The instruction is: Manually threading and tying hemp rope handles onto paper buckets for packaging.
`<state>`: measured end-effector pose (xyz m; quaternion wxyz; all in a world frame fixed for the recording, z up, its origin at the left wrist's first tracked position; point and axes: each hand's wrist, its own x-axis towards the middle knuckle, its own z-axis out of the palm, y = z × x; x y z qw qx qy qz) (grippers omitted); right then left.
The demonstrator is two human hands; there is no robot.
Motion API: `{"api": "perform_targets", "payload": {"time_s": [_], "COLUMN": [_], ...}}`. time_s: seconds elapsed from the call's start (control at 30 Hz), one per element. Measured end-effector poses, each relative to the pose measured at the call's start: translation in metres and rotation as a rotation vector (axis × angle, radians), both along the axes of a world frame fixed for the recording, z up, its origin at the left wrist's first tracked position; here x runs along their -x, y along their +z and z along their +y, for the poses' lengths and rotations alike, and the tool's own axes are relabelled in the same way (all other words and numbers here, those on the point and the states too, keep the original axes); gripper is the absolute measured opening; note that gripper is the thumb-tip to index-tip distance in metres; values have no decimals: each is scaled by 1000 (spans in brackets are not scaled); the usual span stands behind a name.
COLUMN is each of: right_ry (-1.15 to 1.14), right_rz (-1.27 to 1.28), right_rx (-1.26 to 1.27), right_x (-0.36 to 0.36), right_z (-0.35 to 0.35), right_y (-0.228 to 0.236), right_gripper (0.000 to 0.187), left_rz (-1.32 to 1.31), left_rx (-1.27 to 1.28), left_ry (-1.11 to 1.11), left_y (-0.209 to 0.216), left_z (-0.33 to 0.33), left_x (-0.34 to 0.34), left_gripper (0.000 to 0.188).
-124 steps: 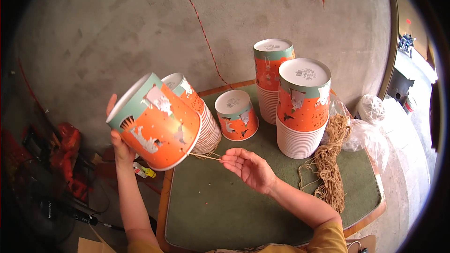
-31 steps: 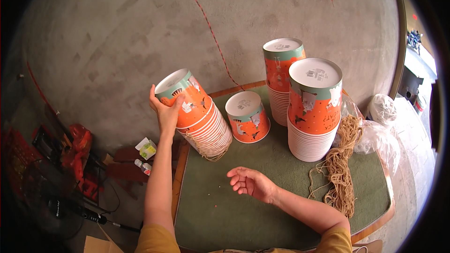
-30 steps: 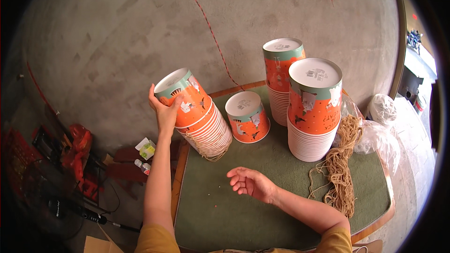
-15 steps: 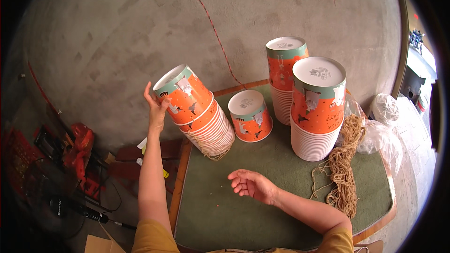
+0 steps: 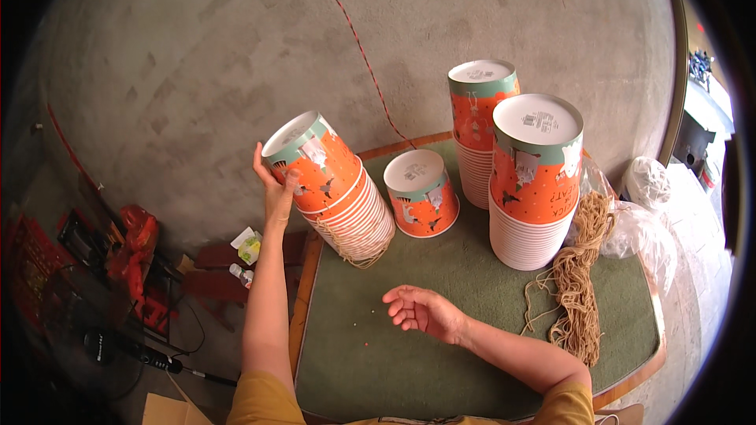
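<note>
A stack of nested orange paper buckets point(image 5: 319, 161), upside down with green-edged white bottoms, leans toward the left on the table. Thin twine point(image 5: 335, 240) crosses its lower rims. Against the upper left side of the stack is my left hand point(image 5: 277, 190), its thumb in front and its fingers partly hidden behind the bucket. My right hand point(image 5: 425, 313) hovers over the near part of the table, palm turned inward, fingers loosely bent and nothing in them. One single upturned bucket point(image 5: 422, 203) stands right of the leaning stack.
Two taller bucket stacks, a front one point(image 5: 535, 181) and a rear one point(image 5: 478, 126), stand on the right of the green tabletop point(image 5: 472, 378). A hank of brown twine point(image 5: 581, 291) and clear plastic bags point(image 5: 642, 228) lie beside them. A red bench point(image 5: 213, 283) stands left.
The top bucket of the leaning stack has slid down, so its rim sits closer to those below. My left hand has shifted slightly right and down with it; my right hand stays put.
</note>
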<state>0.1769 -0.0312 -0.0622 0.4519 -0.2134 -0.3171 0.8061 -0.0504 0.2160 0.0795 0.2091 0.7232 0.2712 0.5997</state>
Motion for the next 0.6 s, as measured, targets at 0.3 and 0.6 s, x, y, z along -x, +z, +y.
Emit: {"api": "perform_targets", "payload": {"time_s": [0.3,0.6], "right_ry": [16,22], "right_rz": [11,5], "right_rx": [13,13], "right_x": [-1,1], "right_z": [-1,0], "right_y": [-1,-6], "right_gripper": [28,28], "left_rz": [-45,-77], "left_rx": [27,-47], "left_ry": [19,-2], "left_y": [32,77], "left_z": [-4,-3], "left_x": [-14,-20], "left_gripper": [109,106]}}
